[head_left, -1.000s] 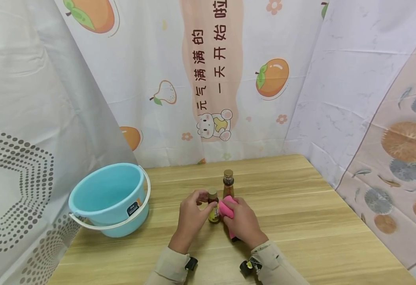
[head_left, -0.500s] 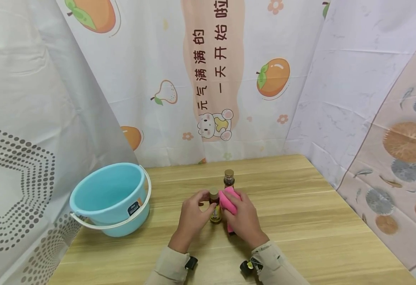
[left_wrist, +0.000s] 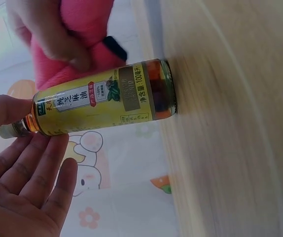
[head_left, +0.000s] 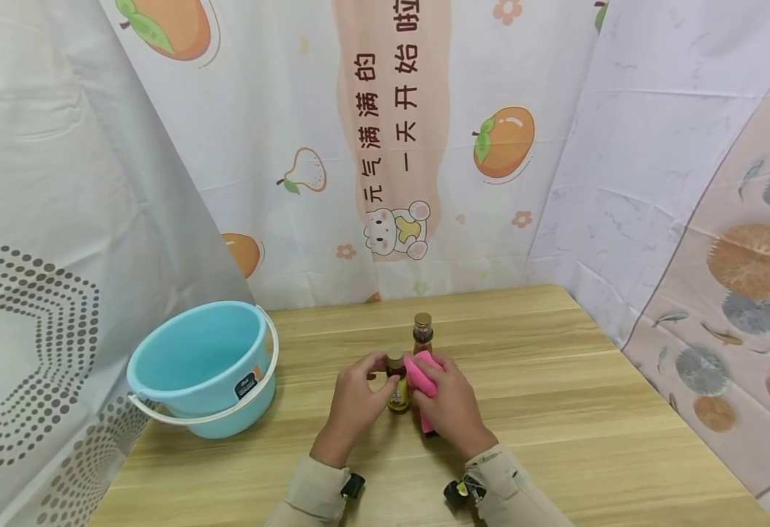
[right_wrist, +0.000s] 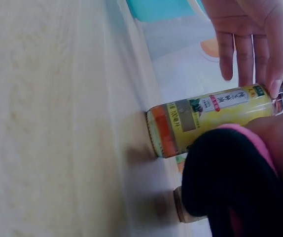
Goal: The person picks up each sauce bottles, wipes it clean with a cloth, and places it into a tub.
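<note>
Pink cloth gripped by right hand, left hand pinching one of two bottles, one blue bucket

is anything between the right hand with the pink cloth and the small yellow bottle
Nothing visible. The right hand presses the pink cloth straight against the small bottle, which the left hand steadies by its neck. The taller bottle stands behind them, out of the way.

The small bottle stands between both hands, which hide most of its body in the head view. Behind it, the pink cloth covers the taller bottle below the neck. The small bottle's label print is too small to read there.
</note>
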The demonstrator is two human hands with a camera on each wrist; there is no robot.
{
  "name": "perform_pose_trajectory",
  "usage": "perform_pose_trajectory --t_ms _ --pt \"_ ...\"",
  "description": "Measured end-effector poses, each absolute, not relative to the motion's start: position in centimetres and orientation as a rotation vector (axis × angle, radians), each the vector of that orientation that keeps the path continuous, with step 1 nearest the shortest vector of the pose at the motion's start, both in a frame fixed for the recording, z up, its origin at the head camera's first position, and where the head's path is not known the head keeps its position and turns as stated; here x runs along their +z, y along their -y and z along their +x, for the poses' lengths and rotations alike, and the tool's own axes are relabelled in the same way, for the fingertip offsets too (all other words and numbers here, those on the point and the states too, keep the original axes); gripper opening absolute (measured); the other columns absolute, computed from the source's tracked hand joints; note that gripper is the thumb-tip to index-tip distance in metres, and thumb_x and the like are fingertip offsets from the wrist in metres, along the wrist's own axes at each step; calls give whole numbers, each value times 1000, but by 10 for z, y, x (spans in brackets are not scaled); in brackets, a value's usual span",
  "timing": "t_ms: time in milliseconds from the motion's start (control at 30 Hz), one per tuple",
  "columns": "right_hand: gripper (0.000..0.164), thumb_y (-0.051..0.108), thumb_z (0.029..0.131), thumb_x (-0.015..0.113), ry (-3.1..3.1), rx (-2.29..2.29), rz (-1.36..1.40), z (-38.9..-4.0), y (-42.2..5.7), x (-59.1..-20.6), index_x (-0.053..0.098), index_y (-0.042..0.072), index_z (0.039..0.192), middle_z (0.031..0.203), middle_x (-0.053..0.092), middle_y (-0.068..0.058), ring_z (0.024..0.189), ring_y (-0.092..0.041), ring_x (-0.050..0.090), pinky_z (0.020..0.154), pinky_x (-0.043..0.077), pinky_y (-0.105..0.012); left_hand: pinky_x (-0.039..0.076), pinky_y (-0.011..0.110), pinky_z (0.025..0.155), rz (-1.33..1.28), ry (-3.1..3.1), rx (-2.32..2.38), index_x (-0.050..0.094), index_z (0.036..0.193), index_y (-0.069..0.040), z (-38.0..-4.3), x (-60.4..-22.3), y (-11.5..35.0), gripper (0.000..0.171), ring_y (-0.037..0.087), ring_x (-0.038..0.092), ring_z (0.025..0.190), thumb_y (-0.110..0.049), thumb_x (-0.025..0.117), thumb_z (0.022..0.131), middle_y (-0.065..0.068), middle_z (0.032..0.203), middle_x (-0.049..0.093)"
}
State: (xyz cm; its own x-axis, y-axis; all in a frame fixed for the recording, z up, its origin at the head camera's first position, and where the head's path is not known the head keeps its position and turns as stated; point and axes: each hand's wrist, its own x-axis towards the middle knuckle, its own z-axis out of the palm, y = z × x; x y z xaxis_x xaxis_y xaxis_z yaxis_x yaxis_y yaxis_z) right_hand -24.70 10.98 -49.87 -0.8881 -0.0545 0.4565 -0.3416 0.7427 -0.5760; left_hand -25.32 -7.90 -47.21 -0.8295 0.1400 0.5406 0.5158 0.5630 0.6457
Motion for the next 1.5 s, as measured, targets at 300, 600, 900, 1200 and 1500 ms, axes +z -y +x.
perform_pose_trajectory --t_ms 300,600,900,1200,1500 --pt "52 24 83 86 2716 838 266 -249 -111 -507 73 22 133 127 65 -17 99 -27 67 80 59 -46 63 39 84 -516 2377 -1167 74 116 -14 -251 -471 78 28 11 74 97 -17 82 89 -2 105 79" --pt "52 26 84 86 2770 800 271 -248 -112 -509 72 25 134 130 64 -16 101 -26 68 79 59 -45 62 40 82 -414 2355 -1136 72 122 -11 -250 -471 76 44 16 71 101 -37 84 88 -1 112 73" --pt "51 27 84 86 2785 748 274 -248 -112 -508 72 25 133 130 64 -16 101 -26 68 80 60 -45 61 34 76 -410 2346 -1136 73 106 -17 -248 -470 75 27 12 70 91 -32 85 87 -4 99 71" --pt "54 27 83 87 2695 747 316 -247 -111 -508 72 22 135 131 64 -17 104 -28 69 85 61 -45 62 36 80 -417 2345 -1179 74 108 -16 -250 -471 76 27 10 72 93 -28 85 88 -4 102 76" --pt "54 23 84 84 2546 858 317 -248 -109 -505 70 21 136 131 64 -14 103 -27 69 86 62 -43 63 33 83 -454 2330 -1223 75 110 -15 -251 -471 78 25 11 75 94 -24 84 89 -2 103 79"
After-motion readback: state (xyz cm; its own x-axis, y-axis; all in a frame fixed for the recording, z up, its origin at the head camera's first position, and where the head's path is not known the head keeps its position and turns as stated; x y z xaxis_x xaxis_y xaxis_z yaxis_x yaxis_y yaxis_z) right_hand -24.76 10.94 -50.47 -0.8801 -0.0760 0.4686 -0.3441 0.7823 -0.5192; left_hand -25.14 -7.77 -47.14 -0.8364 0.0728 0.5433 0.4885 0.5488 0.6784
